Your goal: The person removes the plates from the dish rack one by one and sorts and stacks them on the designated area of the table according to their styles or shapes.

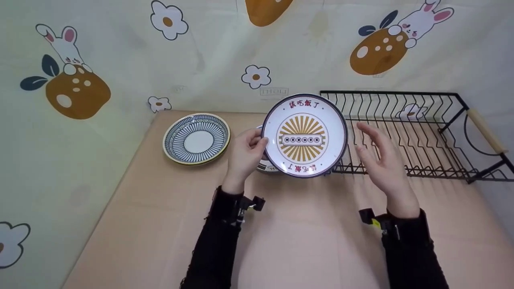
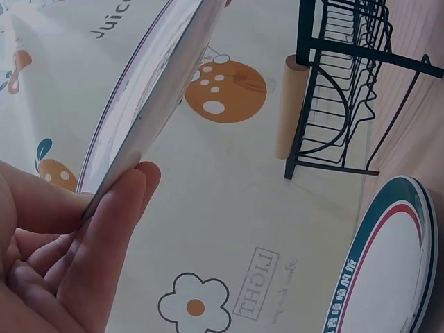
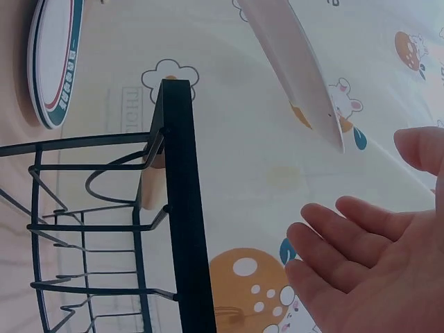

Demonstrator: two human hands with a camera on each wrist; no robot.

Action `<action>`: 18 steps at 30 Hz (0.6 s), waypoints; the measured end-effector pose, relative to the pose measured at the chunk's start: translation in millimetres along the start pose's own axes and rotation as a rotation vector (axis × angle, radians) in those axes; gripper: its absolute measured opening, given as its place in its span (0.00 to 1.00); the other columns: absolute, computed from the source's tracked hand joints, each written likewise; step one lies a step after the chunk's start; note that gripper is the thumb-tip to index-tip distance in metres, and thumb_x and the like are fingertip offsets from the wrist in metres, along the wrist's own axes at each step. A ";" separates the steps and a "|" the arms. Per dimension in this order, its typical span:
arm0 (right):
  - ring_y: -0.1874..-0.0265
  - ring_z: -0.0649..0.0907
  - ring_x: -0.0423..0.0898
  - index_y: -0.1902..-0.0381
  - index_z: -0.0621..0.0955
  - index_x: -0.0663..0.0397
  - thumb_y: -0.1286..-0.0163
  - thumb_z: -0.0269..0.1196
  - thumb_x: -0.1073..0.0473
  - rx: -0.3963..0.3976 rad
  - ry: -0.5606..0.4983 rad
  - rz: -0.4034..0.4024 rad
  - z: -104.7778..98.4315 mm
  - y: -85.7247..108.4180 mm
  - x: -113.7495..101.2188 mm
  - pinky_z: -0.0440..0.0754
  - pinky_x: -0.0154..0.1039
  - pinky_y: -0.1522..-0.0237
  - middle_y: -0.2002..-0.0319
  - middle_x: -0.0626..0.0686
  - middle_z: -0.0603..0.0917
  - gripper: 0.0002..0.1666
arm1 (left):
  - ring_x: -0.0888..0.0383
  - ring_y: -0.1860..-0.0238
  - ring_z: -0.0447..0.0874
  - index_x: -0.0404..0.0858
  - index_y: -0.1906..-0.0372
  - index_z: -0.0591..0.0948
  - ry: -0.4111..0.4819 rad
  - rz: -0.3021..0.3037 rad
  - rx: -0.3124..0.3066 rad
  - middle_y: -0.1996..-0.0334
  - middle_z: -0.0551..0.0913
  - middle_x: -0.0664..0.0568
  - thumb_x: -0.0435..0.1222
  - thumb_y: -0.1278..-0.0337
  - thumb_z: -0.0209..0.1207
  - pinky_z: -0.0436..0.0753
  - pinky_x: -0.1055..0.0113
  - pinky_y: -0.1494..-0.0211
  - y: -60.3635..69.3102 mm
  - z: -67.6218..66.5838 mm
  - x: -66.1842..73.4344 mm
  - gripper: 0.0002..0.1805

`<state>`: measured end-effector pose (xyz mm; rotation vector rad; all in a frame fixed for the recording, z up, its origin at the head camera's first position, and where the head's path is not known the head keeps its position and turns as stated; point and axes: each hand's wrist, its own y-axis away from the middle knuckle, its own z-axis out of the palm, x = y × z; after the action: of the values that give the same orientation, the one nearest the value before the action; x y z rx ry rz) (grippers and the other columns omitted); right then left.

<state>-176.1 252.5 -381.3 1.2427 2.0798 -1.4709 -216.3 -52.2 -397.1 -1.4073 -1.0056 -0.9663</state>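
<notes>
My left hand [image 1: 245,154] pinches the left edge of a white plate [image 1: 304,136] between thumb and fingers. The plate has a dark blue rim, an orange sunburst and red characters, and its face is tilted toward the head camera. In the left wrist view it appears nearly edge-on. To its right, my right hand [image 1: 383,164] is held apart from it, fingers extended and nothing in the palm. Partly hidden behind the held plate, a plate [image 1: 267,165] lies on the table; the left wrist view shows its green rim [image 2: 371,225] and red ring.
On the left of the table [image 1: 281,241] sits a blue-and-white striped plate [image 1: 198,141] with a yellowish edge. A black wire dish rack [image 1: 389,92] with a wooden handle [image 1: 488,130] occupies the right. Behind hangs a patterned cloth [image 1: 217,52].
</notes>
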 end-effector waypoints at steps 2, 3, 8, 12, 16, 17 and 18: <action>0.34 0.70 0.54 0.33 0.72 0.64 0.34 0.61 0.72 0.000 0.023 0.014 -0.9 0.3 1.8 0.61 0.38 0.30 0.34 0.59 0.74 0.30 | 0.54 0.76 0.85 0.20 0.51 0.80 -0.015 0.001 0.014 0.66 0.86 0.34 0.21 0.40 0.57 0.86 0.63 0.74 -0.9 -1.9 -0.8 0.12; 0.33 0.70 0.54 0.33 0.72 0.64 0.34 0.61 0.71 0.002 0.039 0.019 -1.3 0.5 2.7 0.61 0.39 0.30 0.34 0.58 0.74 0.30 | 0.54 0.76 0.85 0.20 0.51 0.80 -0.022 0.000 0.021 0.65 0.86 0.34 0.21 0.40 0.58 0.86 0.63 0.74 -1.5 -2.9 -1.4 0.12; 0.32 0.68 0.55 0.31 0.70 0.63 0.32 0.61 0.68 0.018 0.113 0.042 -3.7 2.0 6.9 0.58 0.43 0.29 0.31 0.58 0.71 0.32 | 0.51 0.75 0.86 0.20 0.52 0.81 -0.057 -0.006 0.046 0.65 0.86 0.34 0.22 0.40 0.58 0.85 0.64 0.74 -4.1 -7.3 -3.4 0.12; 0.31 0.67 0.58 0.30 0.69 0.65 0.32 0.61 0.66 0.014 0.132 0.057 -4.8 2.1 8.9 0.58 0.48 0.29 0.31 0.60 0.70 0.32 | 0.51 0.76 0.86 0.20 0.53 0.81 -0.082 -0.015 0.072 0.66 0.86 0.33 0.22 0.40 0.57 0.85 0.65 0.75 -6.2 -11.4 -5.5 0.11; 0.31 0.66 0.60 0.30 0.68 0.66 0.33 0.62 0.66 0.007 0.150 0.058 -5.1 1.4 11.5 0.59 0.52 0.29 0.30 0.62 0.69 0.33 | 0.52 0.76 0.86 0.20 0.54 0.81 -0.109 -0.035 0.105 0.66 0.86 0.34 0.23 0.40 0.58 0.85 0.65 0.74 -7.5 -15.0 -6.9 0.12; 0.31 0.66 0.60 0.30 0.68 0.66 0.33 0.62 0.66 0.005 0.157 0.057 -5.1 1.2 12.2 0.59 0.53 0.29 0.30 0.62 0.69 0.34 | 0.52 0.76 0.86 0.21 0.54 0.81 -0.117 -0.039 0.111 0.66 0.86 0.34 0.23 0.40 0.58 0.85 0.65 0.74 -7.8 -15.9 -7.1 0.11; 0.31 0.66 0.60 0.30 0.68 0.66 0.33 0.63 0.66 0.002 0.163 0.057 -5.1 1.1 12.9 0.59 0.54 0.29 0.30 0.62 0.68 0.34 | 0.52 0.75 0.86 0.21 0.54 0.81 -0.128 -0.043 0.119 0.66 0.87 0.34 0.24 0.40 0.59 0.85 0.65 0.74 -8.0 -16.7 -7.6 0.11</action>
<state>-181.5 263.2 -388.3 1.4546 2.1248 -1.3897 -226.6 -69.0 -400.7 -1.3664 -1.1730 -0.8419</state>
